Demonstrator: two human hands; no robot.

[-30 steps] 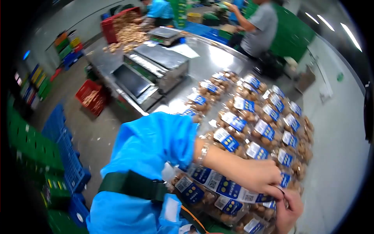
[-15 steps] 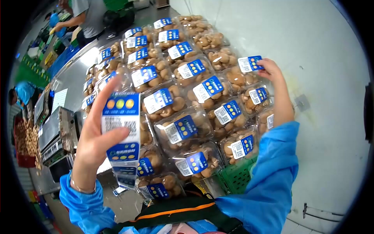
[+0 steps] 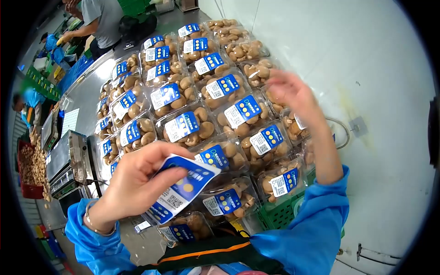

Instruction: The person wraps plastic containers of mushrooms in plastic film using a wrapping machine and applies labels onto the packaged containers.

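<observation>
My left hand (image 3: 142, 183) is closed on a folded strip of blue-and-white labels (image 3: 183, 185), thumb on top, above the lower packs. My right hand (image 3: 291, 94), blurred, has its fingers apart and no label in it, over the packs at the right edge. Beneath both hands, clear plastic packs of brown mushrooms (image 3: 185, 126) lie in rows. Most bear a blue-and-white label, while a pack near the top right (image 3: 245, 49) shows none. My right hand and forearm partly hide the packs below them.
Weighing scales (image 3: 68, 158) stand on the metal table at left, beside a red crate (image 3: 30, 169) of mushrooms. A green crate (image 3: 279, 213) sits at the near edge. A pale wall (image 3: 376, 91) rises at right. Two people (image 3: 103, 25) (image 3: 32, 103) are at upper left.
The label that my right hand held is no longer in its fingers, and that hand has moved slightly left and down. My left hand has shifted right and down, tilting the label strip.
</observation>
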